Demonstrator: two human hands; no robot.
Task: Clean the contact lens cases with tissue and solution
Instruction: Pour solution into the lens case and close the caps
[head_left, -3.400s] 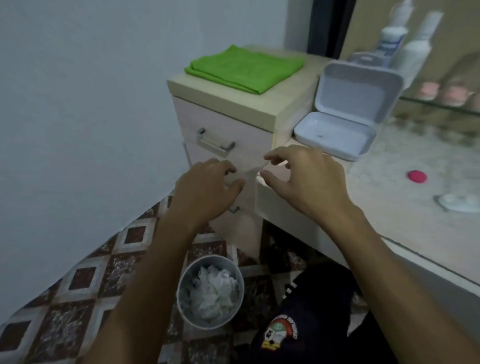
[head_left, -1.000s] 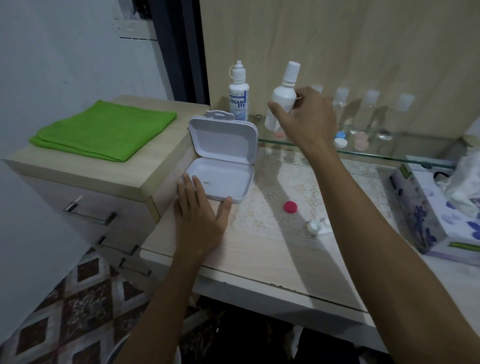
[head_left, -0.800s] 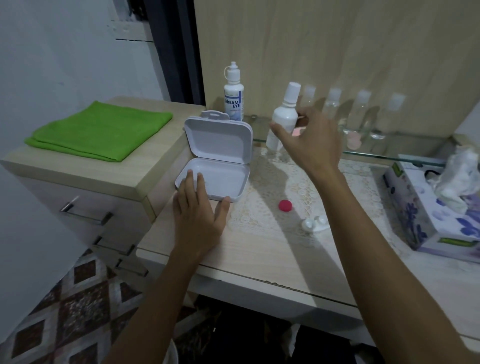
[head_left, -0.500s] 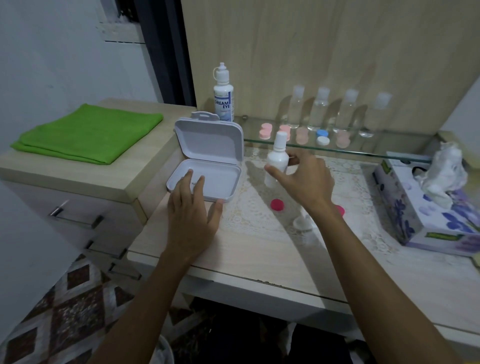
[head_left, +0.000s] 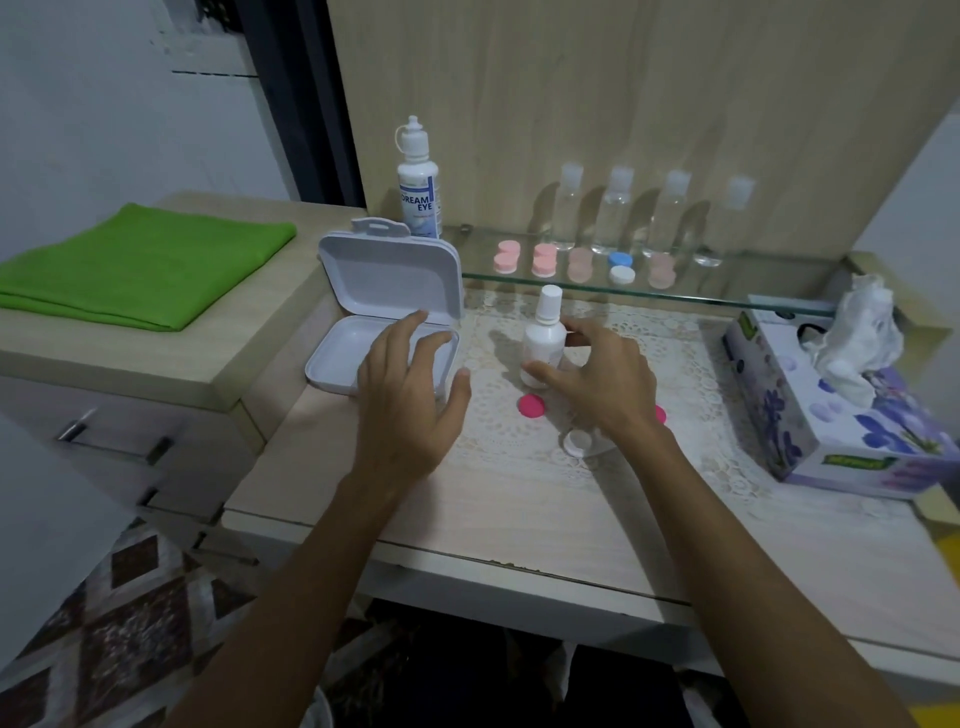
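Item: small white solution bottle, capped, upright on the lace mat at table centre. A second ago it was up at the glass shelf in the person's right hand; it has since been brought down and set on the mat. Right hand: thumb and fingers curled loosely about the bottle's lower body, thumb tip at its base; whether they grip it or have just let go cannot be told. Left hand: a moment ago flat on the table edge, now lifted and moving toward 1 o'clock, fingers spread apart, holding nothing, over the front rim of the open white hinged box. Contact lens case: white, lidless, on the mat just at 6 o'clock of the bottle, partly hidden by the right wrist. Pink cap: loose, between bottle and case; a second pink cap shows at the wrist's 3 o'clock side. Tissue box: at 3 o'clock, well apart, one sheet standing out. Further cases sit on the shelf at 12 o'clock. Assessment: solution is now within reach of the open case, so wetting can likely begin once the bottle is uncapped; no tissue has been drawn yet.
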